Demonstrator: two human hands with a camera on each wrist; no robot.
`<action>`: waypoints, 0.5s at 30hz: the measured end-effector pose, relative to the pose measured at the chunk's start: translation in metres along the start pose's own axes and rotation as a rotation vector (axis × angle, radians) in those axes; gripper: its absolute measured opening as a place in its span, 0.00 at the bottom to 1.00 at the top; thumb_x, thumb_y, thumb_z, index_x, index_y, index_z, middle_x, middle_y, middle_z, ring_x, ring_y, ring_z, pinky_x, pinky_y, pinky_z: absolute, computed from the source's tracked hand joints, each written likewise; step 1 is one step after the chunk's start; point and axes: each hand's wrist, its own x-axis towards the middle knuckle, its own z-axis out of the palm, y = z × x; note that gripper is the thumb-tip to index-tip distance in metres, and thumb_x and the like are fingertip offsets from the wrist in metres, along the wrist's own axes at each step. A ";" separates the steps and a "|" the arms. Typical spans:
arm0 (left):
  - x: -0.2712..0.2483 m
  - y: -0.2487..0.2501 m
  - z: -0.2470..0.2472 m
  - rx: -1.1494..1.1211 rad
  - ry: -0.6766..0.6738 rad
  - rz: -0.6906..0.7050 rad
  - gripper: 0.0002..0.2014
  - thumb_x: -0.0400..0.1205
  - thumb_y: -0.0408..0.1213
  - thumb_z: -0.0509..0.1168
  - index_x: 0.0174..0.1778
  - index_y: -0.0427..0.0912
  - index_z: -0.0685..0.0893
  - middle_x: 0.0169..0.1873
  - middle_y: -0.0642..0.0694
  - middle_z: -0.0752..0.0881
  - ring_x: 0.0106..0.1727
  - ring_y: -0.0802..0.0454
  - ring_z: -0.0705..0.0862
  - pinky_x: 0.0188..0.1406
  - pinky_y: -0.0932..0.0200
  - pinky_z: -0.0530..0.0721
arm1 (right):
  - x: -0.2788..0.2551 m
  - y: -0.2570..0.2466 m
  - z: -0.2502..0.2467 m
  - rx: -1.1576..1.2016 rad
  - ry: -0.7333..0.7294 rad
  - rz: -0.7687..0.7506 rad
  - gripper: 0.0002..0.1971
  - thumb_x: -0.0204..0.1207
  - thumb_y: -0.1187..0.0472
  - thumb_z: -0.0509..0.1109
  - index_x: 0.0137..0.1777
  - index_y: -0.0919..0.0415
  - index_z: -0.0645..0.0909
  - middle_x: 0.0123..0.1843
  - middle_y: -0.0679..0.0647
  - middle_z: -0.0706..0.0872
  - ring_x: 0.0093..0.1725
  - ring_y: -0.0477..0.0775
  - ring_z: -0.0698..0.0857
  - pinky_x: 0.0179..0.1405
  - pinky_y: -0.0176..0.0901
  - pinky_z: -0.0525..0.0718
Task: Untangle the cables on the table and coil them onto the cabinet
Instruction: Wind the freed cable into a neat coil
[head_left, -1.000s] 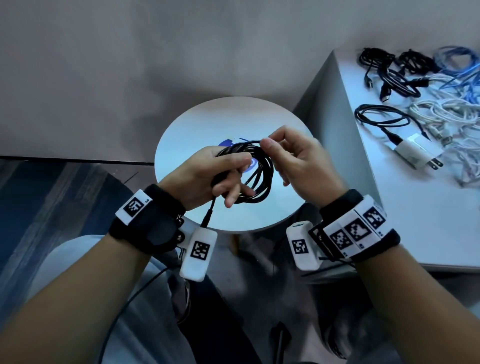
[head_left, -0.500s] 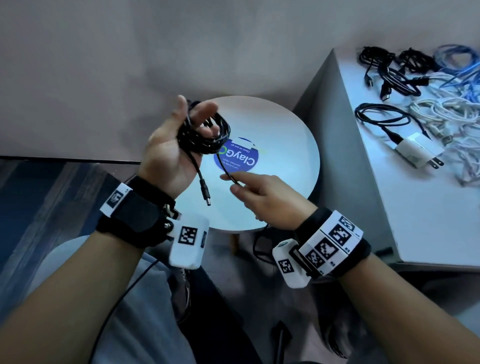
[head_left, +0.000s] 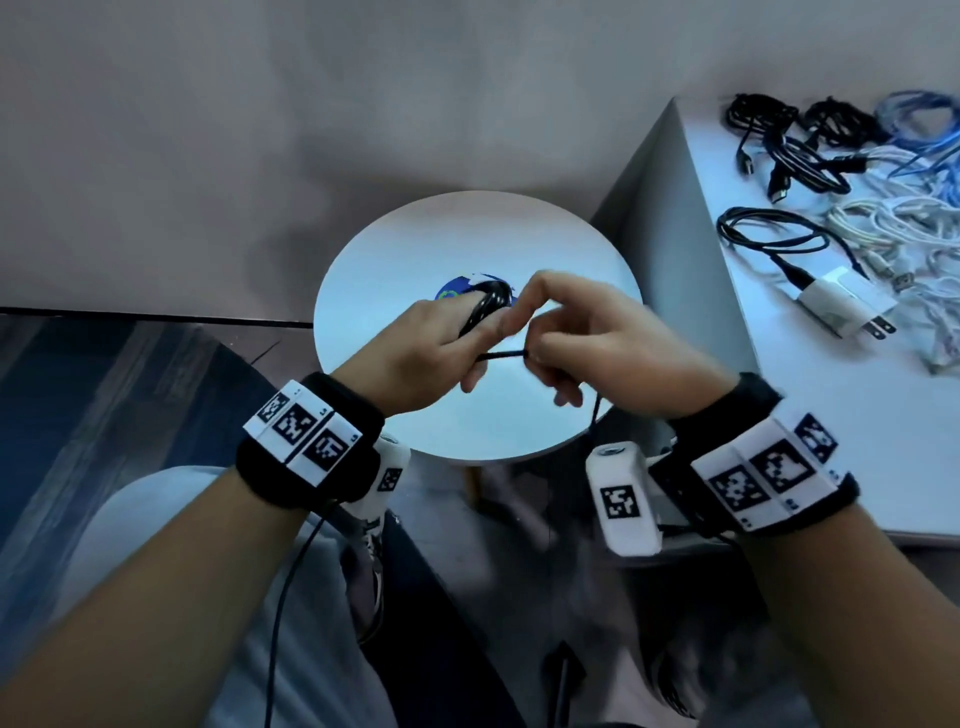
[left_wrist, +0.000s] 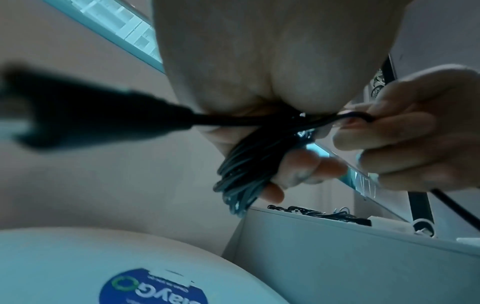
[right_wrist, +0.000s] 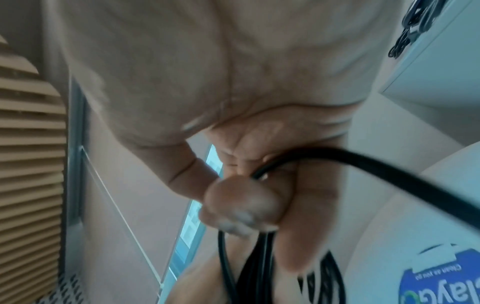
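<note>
Black cable coil (head_left: 485, 306) sits gripped in the left hand (head_left: 426, 353), whose fingers curl round the bundle at the centre of the head frame. Just to its right, the right hand (head_left: 608, 343) pinches a loose strand of the same cable stretched between the two hands, fingers curled on it. Both hands hover above a round white table (head_left: 363, 291) bearing a blue sticker (left_wrist: 145, 288). At the right of the frame stands a white cabinet (head_left: 810, 415); coiled black, white and blue cables (head_left: 883, 208) and a white plug adapter (head_left: 841, 306) lie on its top.
</note>
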 end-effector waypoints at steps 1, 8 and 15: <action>0.000 0.002 0.000 -0.064 -0.037 -0.017 0.27 0.91 0.58 0.50 0.36 0.47 0.81 0.23 0.45 0.82 0.26 0.57 0.78 0.36 0.54 0.74 | 0.000 -0.002 -0.004 0.023 0.024 -0.041 0.10 0.72 0.67 0.63 0.52 0.60 0.80 0.28 0.50 0.80 0.30 0.54 0.76 0.31 0.53 0.80; -0.001 0.007 -0.004 -0.390 -0.159 -0.009 0.38 0.84 0.60 0.55 0.51 0.19 0.84 0.15 0.52 0.73 0.23 0.54 0.74 0.37 0.64 0.79 | 0.006 0.002 -0.014 0.096 0.347 -0.219 0.03 0.82 0.71 0.69 0.53 0.66 0.78 0.34 0.58 0.80 0.28 0.38 0.78 0.29 0.28 0.72; -0.005 0.008 -0.002 -0.630 -0.331 -0.019 0.25 0.88 0.46 0.55 0.45 0.27 0.86 0.14 0.48 0.65 0.16 0.50 0.65 0.37 0.42 0.80 | 0.014 0.016 -0.004 0.012 0.383 -0.199 0.05 0.83 0.65 0.70 0.46 0.57 0.83 0.32 0.44 0.82 0.28 0.38 0.77 0.29 0.26 0.71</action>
